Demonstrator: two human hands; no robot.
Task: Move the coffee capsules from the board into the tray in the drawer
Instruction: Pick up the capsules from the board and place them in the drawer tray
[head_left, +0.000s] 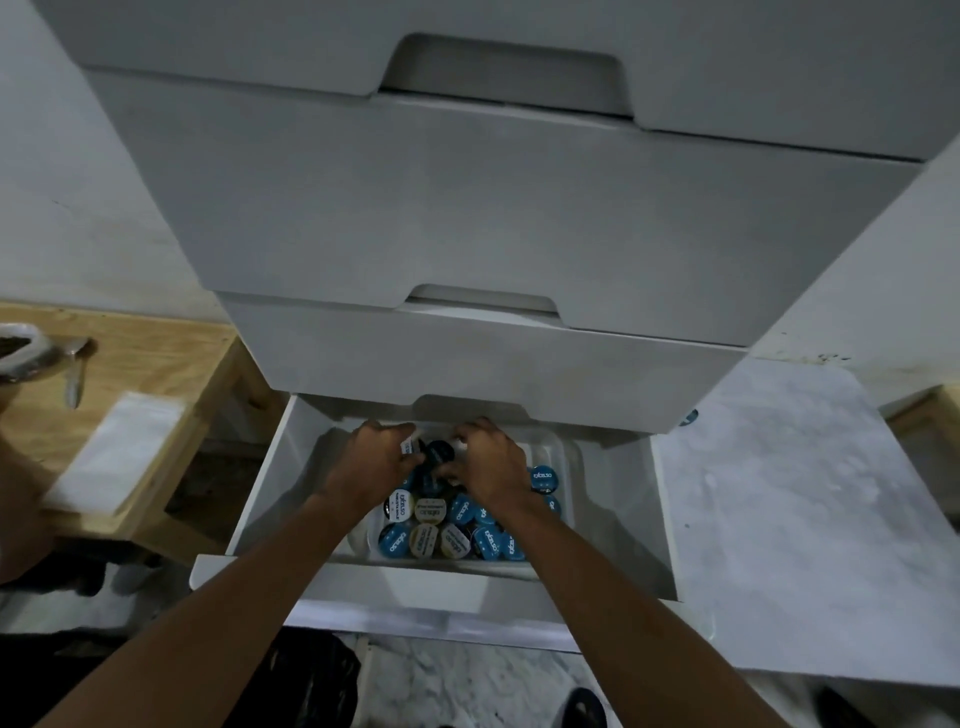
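Note:
The bottom drawer (260, 499) of a white cabinet stands pulled out. Inside it sits a white tray (563, 467) filled with several coffee capsules (457, 540), mostly blue-lidded, some cream. Both my hands reach into the far end of the tray. My left hand (374, 460) has its fingers curled round capsules, one with a white label showing at its fingertips. My right hand (488, 457) curls over capsules too, with a black capsule (440, 451) between the two hands. What lies under the palms is hidden.
Closed white drawers (467, 218) tower above the open one. To the left a wooden board (135, 364) carries a white packet (111, 457) and a metal utensil (72, 374). A marble slab (789, 509) lies to the right. Dark objects sit on the floor below.

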